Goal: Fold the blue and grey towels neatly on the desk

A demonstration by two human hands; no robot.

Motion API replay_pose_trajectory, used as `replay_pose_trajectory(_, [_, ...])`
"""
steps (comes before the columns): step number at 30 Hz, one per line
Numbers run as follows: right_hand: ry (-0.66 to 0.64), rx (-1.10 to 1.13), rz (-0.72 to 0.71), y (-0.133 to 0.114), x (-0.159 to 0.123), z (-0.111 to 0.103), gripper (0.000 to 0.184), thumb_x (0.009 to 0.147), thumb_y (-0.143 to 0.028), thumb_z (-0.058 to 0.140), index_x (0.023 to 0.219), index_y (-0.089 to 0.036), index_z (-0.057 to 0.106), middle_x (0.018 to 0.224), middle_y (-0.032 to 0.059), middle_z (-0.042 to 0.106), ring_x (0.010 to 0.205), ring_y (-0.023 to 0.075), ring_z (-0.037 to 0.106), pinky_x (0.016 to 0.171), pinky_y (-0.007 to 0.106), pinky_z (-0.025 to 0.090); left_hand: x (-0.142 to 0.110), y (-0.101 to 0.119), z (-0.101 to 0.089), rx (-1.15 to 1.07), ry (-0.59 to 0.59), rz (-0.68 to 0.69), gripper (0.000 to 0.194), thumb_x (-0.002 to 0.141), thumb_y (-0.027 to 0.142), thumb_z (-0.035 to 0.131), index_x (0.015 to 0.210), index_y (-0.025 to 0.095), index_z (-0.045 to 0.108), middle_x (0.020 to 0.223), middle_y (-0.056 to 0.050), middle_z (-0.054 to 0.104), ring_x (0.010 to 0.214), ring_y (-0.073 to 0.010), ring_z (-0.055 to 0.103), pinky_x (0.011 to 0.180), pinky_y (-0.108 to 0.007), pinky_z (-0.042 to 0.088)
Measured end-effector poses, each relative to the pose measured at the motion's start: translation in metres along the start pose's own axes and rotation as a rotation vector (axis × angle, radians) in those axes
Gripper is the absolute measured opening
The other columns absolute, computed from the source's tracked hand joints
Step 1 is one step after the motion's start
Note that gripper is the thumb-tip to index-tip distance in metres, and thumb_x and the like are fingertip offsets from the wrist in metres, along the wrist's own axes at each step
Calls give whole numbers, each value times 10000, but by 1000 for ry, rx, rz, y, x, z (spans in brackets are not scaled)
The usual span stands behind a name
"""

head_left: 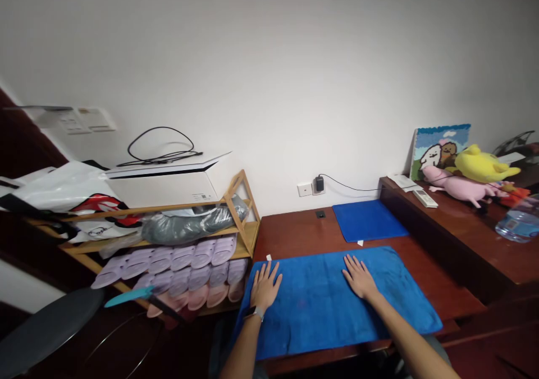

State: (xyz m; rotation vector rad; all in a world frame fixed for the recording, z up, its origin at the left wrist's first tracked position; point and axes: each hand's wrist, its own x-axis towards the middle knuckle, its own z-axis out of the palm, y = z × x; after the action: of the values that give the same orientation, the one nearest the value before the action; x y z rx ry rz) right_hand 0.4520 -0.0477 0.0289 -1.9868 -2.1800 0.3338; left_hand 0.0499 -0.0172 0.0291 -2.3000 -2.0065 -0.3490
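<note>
A blue towel (314, 306) lies spread over the front of a reddish-brown wooden desk (290, 233). Flat on its left part rests my left hand (265, 289), fingers apart, with a dark-faced watch (252, 311) on the wrist. My right hand (360, 278) also lies flat on the cloth, right of its middle, fingers stretched toward the wall. Neither hand holds anything. Small white tags show at the towel's far edge, one near each hand. Behind it, a second, folded blue cloth (368, 220) lies at the back right of the desk.
On the left stands a wooden rack (248, 233) with lilac slippers (185, 255), a white box (168, 188) and a black cable. A raised surface on the right bears a pink plush toy (457, 189), a yellow plush toy (480, 164), a remote (425, 199) and a plastic bottle (517, 224).
</note>
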Motion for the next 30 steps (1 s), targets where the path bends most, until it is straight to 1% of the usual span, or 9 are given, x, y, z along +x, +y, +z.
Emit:
replay_pose_trajectory(5, [0, -50, 25, 21, 11, 0, 658, 1046, -536, 246, 1643, -266, 307, 1704, 25, 299, 1587, 239, 226, 1291, 495, 150, -5, -13, 15, 36, -18, -74, 570, 1049, 532, 370, 1567, 315, 465, 1673, -78, 390, 1531, -309, 375, 1230, -539, 303])
replay_pose_trajectory(7, [19, -68, 59, 16, 17, -3, 663, 1047, -516, 241, 1634, -224, 337, 1696, 54, 313, 1582, 260, 240, 1288, 503, 155, -4, -12, 14, 53, 15, -67, 563, 1040, 523, 398, 1546, 300, 502, 1649, -92, 432, 1513, -323, 405, 1222, -543, 316])
replay_pose_trajectory(11, [41, 1, -69, -39, 36, -1, 687, 1055, -494, 214, 1633, -142, 327, 1696, 83, 285, 1589, 256, 217, 1297, 465, 135, 6, -1, 9, 28, 92, 75, 548, 1051, 470, 396, 1541, 255, 513, 1640, -107, 445, 1530, -291, 378, 1245, -514, 294])
replay_pose_trajectory(14, [18, 69, -199, -86, 47, 10, 687, 1054, -544, 193, 1645, -214, 311, 1688, 13, 294, 1577, 239, 249, 1289, 428, 172, 15, 6, 12, -16, 34, 135, 541, 1061, 470, 392, 1568, 295, 464, 1648, -76, 436, 1539, -257, 366, 1253, -497, 294])
replay_pose_trajectory(17, [37, 76, -188, -93, 51, 16, 686, 1052, -567, 144, 1648, -264, 298, 1689, -63, 269, 1574, 231, 248, 1284, 377, 164, 21, 7, 17, -32, -24, 113, 553, 1061, 502, 404, 1582, 321, 432, 1664, -67, 404, 1542, -264, 359, 1251, -513, 295])
replay_pose_trajectory(20, [38, 61, -112, -45, 48, 12, 698, 1045, -527, 179, 1643, -191, 309, 1694, 20, 273, 1576, 242, 246, 1290, 422, 152, 23, 4, 21, -39, -22, 115, 556, 1065, 514, 389, 1593, 339, 407, 1676, -59, 381, 1553, -269, 336, 1255, -522, 278])
replay_pose_trajectory(22, [46, 20, -15, 9, 44, 5, 698, 1034, -490, 212, 1639, -157, 315, 1691, 77, 286, 1579, 246, 243, 1289, 472, 163, 23, 3, 22, -42, -20, 120, 557, 1068, 520, 377, 1596, 344, 401, 1678, -58, 379, 1554, -270, 334, 1256, -524, 273])
replay_pose_trajectory(27, [92, -104, 275, 145, 31, -11, 711, 1021, -462, 203, 1641, -129, 300, 1697, 93, 286, 1581, 261, 238, 1284, 500, 191, 24, 4, 22, -36, -19, 100, 559, 1063, 525, 388, 1593, 349, 406, 1680, -62, 376, 1551, -276, 338, 1252, -526, 277])
replay_pose_trajectory(30, [101, -107, 332, 183, 27, -12, 737, 1022, -488, 172, 1647, -110, 269, 1706, 88, 263, 1588, 258, 216, 1287, 493, 189, 25, 6, 22, -31, -17, 95, 553, 1065, 508, 386, 1594, 345, 404, 1688, -65, 359, 1553, -273, 334, 1250, -526, 279])
